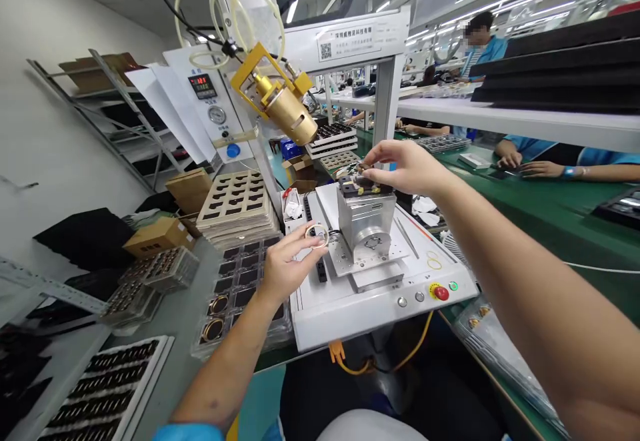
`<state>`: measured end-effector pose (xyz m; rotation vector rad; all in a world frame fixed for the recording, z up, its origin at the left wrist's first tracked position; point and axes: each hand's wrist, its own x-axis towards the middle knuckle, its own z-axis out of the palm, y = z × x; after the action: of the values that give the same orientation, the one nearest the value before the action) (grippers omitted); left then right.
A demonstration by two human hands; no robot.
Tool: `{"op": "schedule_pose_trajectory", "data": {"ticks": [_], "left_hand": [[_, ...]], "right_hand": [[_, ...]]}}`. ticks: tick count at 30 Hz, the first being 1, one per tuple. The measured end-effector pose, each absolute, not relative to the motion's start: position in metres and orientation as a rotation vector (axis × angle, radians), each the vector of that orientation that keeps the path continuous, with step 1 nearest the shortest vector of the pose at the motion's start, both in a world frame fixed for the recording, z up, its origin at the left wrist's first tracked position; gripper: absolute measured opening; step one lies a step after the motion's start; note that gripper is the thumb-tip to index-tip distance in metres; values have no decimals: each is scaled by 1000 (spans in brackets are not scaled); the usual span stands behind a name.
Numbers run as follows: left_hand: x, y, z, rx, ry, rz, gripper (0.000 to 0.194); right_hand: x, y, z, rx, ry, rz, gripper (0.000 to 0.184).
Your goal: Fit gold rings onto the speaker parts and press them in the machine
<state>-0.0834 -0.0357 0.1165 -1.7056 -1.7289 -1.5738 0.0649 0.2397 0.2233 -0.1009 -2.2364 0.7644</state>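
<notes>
My left hand (286, 266) pinches a thin gold ring (317, 226) between thumb and fingertips, in front of the machine's left side. At the top of the metal block fixture (363, 218), my right hand (407, 166) has its thumb and index finger closed around a small brownish part (364, 166); its exact kind is too small to make out. Under those fingers is the fixture's black holder (351, 186). Tweezers (407, 236) lie on the white machine base, right of the block. Two thin ring-like loops (434, 260) rest near its front right.
A gold cylindrical tool head (293, 118) hangs above, left of the fixture. The base's front carries a red stop button (440, 292). Clear trays with dark pads and gold rings (213, 329) stand left, near stacked pulp trays (235, 201). Co-workers' hands (530, 166) are across the green table.
</notes>
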Motion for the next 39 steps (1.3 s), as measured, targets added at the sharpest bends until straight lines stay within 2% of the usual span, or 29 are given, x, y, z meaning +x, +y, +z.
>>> {"op": "schedule_pose_trajectory", "data": {"ticks": [5,10,17,20,23,26,28,31,35,39], "left_hand": [[-86,22,156,-1832,-1551,-1496,17],[-87,88,193,-1928,-1753,-1344,21],[-88,97,203,-2089,-1916,-1071,30],[-95,93,198,-2249,-1826,-909,55],[-102,95,196,-2337,-1734,-786,73],[-104,94,198,-2349,-1740,-724,77],[-101,84,196,-2316,-1741,-742,72],[-83,54,176,-2254,-1569,-973,59],[-45,0,104,-2321,-1400,-1384,40],[-4,-41,13,-2262,-1843,-1744,29]], "right_hand": [[99,213,198,-116,-1895,1080,32],[143,185,175,-202,-1819,1250,38],[221,166,99,-520,-1842,1385,41],[246,165,47,-771,-1734,1522,51],[257,167,-3,-993,-1678,1572,70],[256,167,-40,-1100,-1853,1464,88],[251,165,-55,-1138,-2056,1299,89],[243,159,-67,-1183,-2283,1050,86],[238,152,-73,-1185,-2325,966,87],[238,153,-72,-1201,-2242,1010,90]]}}
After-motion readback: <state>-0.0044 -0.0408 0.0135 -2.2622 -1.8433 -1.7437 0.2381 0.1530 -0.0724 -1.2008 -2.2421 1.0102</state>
